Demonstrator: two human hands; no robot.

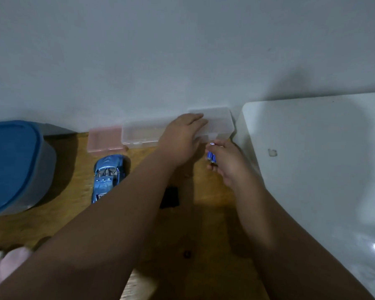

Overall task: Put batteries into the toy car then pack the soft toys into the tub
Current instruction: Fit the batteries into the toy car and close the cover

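A shiny blue toy car (107, 176) lies on the wooden floor (204, 224), nose toward the wall. My right hand (227, 163) grips blue batteries (211, 155) to the right of the car. My left hand (182, 137) reaches across with fingers stretched flat on a clear plastic case (221, 122) by the wall. A grey tub with a blue lid (11, 165) stands at the far left. A pink soft toy (2, 265) shows blurred at the bottom left corner.
A longer clear case (141, 133) and a pink case (104, 138) lie along the wall. A small black piece (170, 197) lies under my left forearm. A large white surface (316, 161) fills the right side.
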